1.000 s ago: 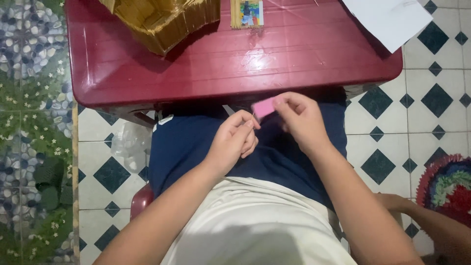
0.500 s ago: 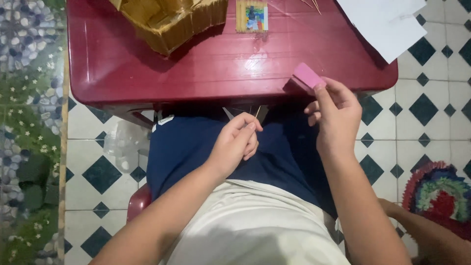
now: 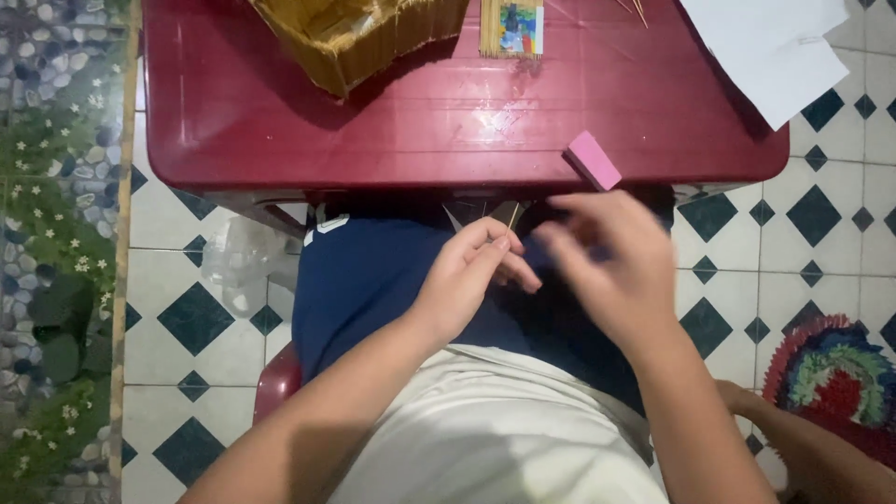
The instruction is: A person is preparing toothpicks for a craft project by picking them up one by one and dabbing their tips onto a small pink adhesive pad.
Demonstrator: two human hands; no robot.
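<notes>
Seen from above, over a floor of white tiles with dark blue diamonds (image 3: 191, 317). Largest in view, a dark red plastic table (image 3: 420, 121), glossy, filling the upper part of the frame. At its top edge, a golden-yellow woven basket-like box of thin sticks (image 3: 359, 33), cut off by the frame. At the top right corner, white sheets of paper (image 3: 775, 47), overhanging the table's edge. Between box and paper, a small flat panel of thin wooden sticks with a coloured picture on it (image 3: 513, 26). Near the front edge of the table, lying free and apart from both hands, a small pink rectangular block (image 3: 594, 160).

Below the table edge, over a lap in dark blue cloth (image 3: 373, 280), the left hand (image 3: 467, 275), fingers curled and pinched together on thin pale wooden sticks (image 3: 509, 215) poking up from the fingertips. Just beside it, the right hand (image 3: 611, 266), blurred, fingers loosely spread and bent toward the left hand; whether anything sits in it, impossible to tell. Pink block just above the right hand, not touching.

At the lower right, a round multicoloured woven mat (image 3: 835, 373) on the tiles.
</notes>
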